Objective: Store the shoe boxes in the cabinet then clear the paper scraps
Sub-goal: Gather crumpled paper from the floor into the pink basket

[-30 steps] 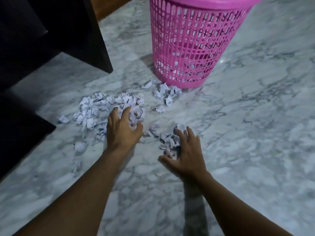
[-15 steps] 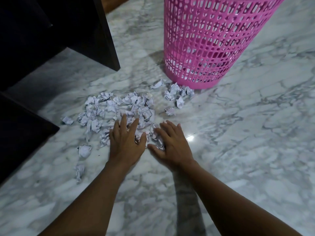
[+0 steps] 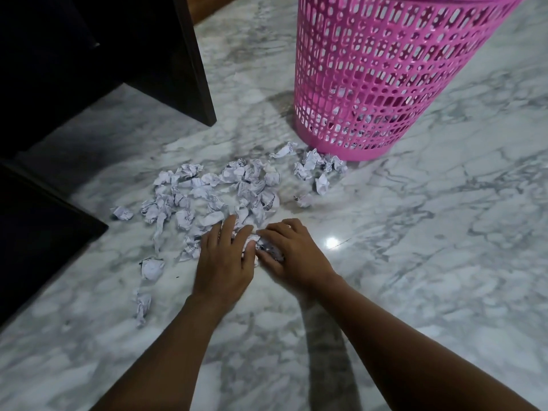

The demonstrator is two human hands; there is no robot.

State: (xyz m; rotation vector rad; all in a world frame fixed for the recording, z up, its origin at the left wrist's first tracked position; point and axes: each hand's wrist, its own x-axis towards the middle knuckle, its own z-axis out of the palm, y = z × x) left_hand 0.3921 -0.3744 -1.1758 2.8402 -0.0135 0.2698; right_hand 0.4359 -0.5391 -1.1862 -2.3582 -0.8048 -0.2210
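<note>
Several crumpled white paper scraps [image 3: 237,185] lie scattered on the marble floor [image 3: 430,232] in front of a pink mesh basket [image 3: 382,75]. My left hand [image 3: 224,262] lies palm down on the near edge of the pile, fingers fairly straight and pressing on scraps. Right beside it, my right hand [image 3: 293,253] curls its fingers round a small bunch of scraps [image 3: 268,251]. The two hands touch at the fingertips. A few scraps [image 3: 318,167] sit against the basket's base, and some paper shows through its mesh. No shoe boxes are in view.
A dark cabinet [image 3: 98,60] fills the upper left, with another dark panel [image 3: 38,232] at the left edge. Stray scraps [image 3: 151,267] lie to the left of my left forearm. Bare marble stretches to the right and toward me.
My right hand has slid left, dragging scraps with it until it met my left hand. My left hand drew back toward me over the pile. The view shifted closer to the basket.
</note>
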